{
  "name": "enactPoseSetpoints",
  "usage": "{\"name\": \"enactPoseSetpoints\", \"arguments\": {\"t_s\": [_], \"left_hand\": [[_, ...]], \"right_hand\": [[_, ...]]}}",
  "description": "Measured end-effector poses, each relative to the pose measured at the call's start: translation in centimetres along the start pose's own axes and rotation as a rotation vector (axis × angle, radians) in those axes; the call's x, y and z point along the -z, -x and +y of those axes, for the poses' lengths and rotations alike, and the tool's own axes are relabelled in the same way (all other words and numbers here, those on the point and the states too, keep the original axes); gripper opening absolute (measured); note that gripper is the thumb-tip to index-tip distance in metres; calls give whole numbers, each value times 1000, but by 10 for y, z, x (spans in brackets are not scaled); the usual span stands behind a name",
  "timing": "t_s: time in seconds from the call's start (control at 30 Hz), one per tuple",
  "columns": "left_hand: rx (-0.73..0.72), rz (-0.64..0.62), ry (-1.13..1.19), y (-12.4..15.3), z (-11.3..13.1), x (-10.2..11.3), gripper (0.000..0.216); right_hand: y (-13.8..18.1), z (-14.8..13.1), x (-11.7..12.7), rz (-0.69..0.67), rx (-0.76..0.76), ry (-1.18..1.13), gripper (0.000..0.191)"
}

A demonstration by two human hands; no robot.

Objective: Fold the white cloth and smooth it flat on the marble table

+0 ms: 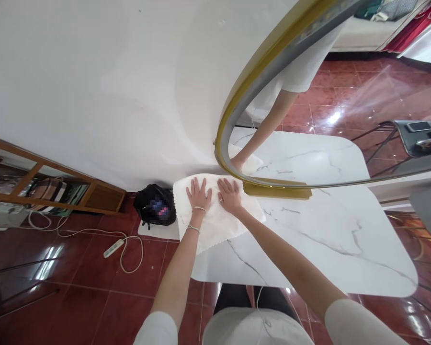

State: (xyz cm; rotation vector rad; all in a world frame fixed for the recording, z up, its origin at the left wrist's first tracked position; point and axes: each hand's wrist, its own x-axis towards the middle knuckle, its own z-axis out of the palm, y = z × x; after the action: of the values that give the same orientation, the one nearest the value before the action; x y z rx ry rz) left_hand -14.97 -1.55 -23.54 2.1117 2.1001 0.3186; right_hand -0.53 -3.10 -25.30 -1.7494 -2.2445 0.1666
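A white cloth [215, 223] lies spread on the far left corner of a white marble table [326, 235]. My left hand [198, 194] rests flat on the cloth with fingers stretched apart; bracelets circle that wrist. Beside it, my right hand [229, 195] also lies flat on the cloth, fingers open, a ring on one finger. The two hands are side by side, almost touching, near the cloth's far edge. Neither hand holds anything.
A round gold-framed mirror [233, 143] stands on the table against the white wall [111, 86] and reflects my arm. A black bag [154, 206], a power strip [114, 247] with cable and a wooden shelf [57, 187] are on the red tiled floor at left.
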Motion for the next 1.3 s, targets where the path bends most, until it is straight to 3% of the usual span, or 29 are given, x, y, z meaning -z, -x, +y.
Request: {"name": "enactPoseSetpoints", "arguments": {"t_s": [0.13, 0.33, 0.43, 0.53, 0.63, 0.73, 0.93, 1.03, 1.13, 1.3], "left_hand": [[125, 83, -28, 52, -12, 3, 53], [170, 187, -36, 163, -9, 5, 57], [179, 199, -46, 208, -2, 6, 58], [173, 186, -58, 229, 2, 5, 58], [131, 168, -68, 220, 2, 1, 58], [40, 118, -65, 187, 3, -1, 57], [-93, -8, -31, 91, 16, -3, 62], [-116, -26, -21, 62, 20, -3, 62], [-116, 1, -9, 62, 17, -3, 60], [-48, 86, -17, 107, 10, -2, 58]], "right_hand": [[28, -15, 10, -42, 251, -50, 51], [72, -21, 23, -175, 563, -194, 55], [101, -19, 29, -239, 648, -214, 56], [130, -17, 33, -194, 628, -195, 58], [146, -15, 31, -84, 515, -155, 57], [140, -8, 26, -2, 379, -111, 55], [83, 17, 23, 93, 75, -49, 55], [59, 23, 24, 90, 33, -28, 56], [53, 21, 26, 65, 61, -21, 57], [83, 9, 26, 36, 142, -40, 55]]}}
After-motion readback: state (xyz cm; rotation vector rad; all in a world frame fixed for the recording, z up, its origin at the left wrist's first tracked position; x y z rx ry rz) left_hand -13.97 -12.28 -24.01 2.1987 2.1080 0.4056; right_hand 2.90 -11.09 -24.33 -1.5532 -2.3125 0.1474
